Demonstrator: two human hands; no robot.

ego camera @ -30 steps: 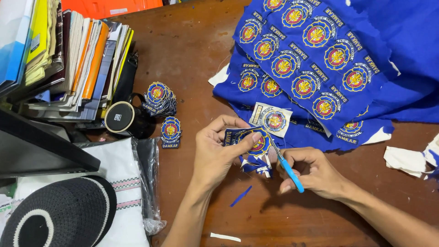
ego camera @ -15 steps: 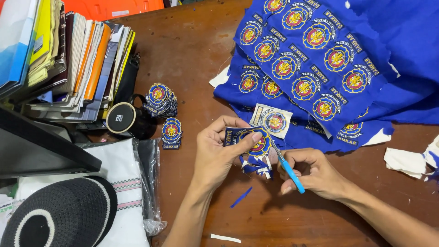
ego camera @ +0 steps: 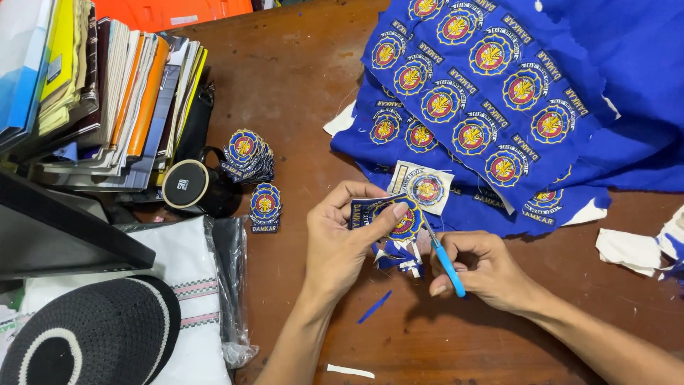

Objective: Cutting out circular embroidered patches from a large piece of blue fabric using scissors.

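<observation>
Two bare hands are seen over a brown wooden table (ego camera: 299, 78), and between them a round embroidered patch of blue cloth with a yellow and red emblem (ego camera: 399, 217) is being trimmed. The patch is pinched by the left hand (ego camera: 342, 246), whose thumb and fingers are clamped on its face and back edge, so that it is held upright just above the tabletop. A small pair of scissors with blue handles (ego camera: 445, 260) is gripped in the right hand (ego camera: 484, 271), fingers curled shut around the handles, and the blades are laid against the patch's right edge. Compared with half a second ago and a second ago, very little is changed: the patch is kept at the same place and the scissors are shifted only slightly along its border, which suggests that the cutting round the outline is in mid-course and not finished. Blue and white cloth trimmings (ego camera: 399, 258) are gathered just under the patch, with one blue sliver (ego camera: 374, 306) lying apart nearer the camera. Behind the hands a large sheet of blue fabric bearing rows of uncut emblems (ego camera: 491, 85) is spread, while stacks of finished patches (ego camera: 248, 153) are placed well to the left, near a row of books and folders (ego camera: 107, 93).
</observation>
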